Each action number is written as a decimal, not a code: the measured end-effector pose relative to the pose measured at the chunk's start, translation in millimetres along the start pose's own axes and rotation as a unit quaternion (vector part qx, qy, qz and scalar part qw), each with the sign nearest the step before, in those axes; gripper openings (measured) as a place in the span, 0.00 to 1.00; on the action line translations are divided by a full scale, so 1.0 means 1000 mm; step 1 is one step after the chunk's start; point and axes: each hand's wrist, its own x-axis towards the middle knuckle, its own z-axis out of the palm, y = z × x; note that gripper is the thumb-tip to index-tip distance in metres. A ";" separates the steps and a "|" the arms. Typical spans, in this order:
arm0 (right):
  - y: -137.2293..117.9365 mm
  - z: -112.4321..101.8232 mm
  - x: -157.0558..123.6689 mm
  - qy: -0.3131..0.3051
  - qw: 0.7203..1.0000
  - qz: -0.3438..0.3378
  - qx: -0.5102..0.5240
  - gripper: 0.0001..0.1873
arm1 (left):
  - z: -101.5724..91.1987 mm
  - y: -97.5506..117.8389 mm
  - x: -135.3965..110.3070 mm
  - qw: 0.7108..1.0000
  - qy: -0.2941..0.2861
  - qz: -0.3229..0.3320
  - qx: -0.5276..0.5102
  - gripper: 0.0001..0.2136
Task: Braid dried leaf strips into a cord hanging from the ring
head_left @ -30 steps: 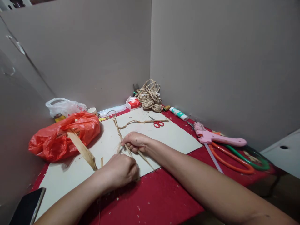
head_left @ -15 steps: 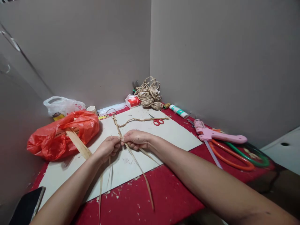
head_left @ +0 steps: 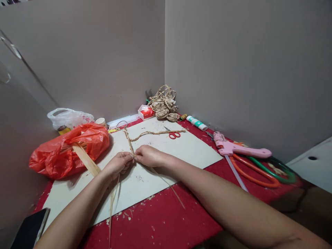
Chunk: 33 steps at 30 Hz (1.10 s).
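My left hand (head_left: 120,164) and my right hand (head_left: 148,156) meet over the white board (head_left: 192,152), both closed in a pinch on the near end of a braided straw cord (head_left: 129,141). From the hands the cord runs away to a metal ring (head_left: 122,125) at the back. A second braided length (head_left: 153,132) branches off to the right. Loose straw strands hang below my left hand, and another strand (head_left: 171,188) trails out under my right hand over the board's edge. My fingers hide the spot where the strands cross. Red-handled scissors (head_left: 174,135) lie beside the branch.
A red plastic bag (head_left: 70,152) with flat straw strips stands at left, a phone (head_left: 31,229) nearer. Bundled straw cord (head_left: 164,105) sits in the far corner. A pink glue gun (head_left: 241,149) and orange-handled shears (head_left: 255,174) lie at right. Scraps dot the red cloth (head_left: 155,221).
The long strand that hung between my hands toward the front has swung right, under my right hand. My right hand has shifted slightly left, its fingers turned further down over the cord.
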 end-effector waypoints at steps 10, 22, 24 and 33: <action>-0.007 -0.005 -0.007 -0.063 0.994 0.006 0.094 0.11 | 0.003 0.001 -0.001 0.998 0.006 0.022 -0.052 0.13; -0.018 0.006 -0.019 -0.333 0.913 0.001 0.237 0.10 | 0.003 0.001 -0.001 0.998 -0.003 0.014 -0.061 0.13; -0.017 -0.009 -0.022 -0.410 0.869 -0.024 0.278 0.10 | 0.000 0.001 0.000 0.997 -0.013 0.014 -0.069 0.12; 0.004 -0.013 0.003 -0.029 0.924 0.083 0.371 0.16 | -0.003 0.005 -0.003 0.995 -0.046 0.028 -0.089 0.12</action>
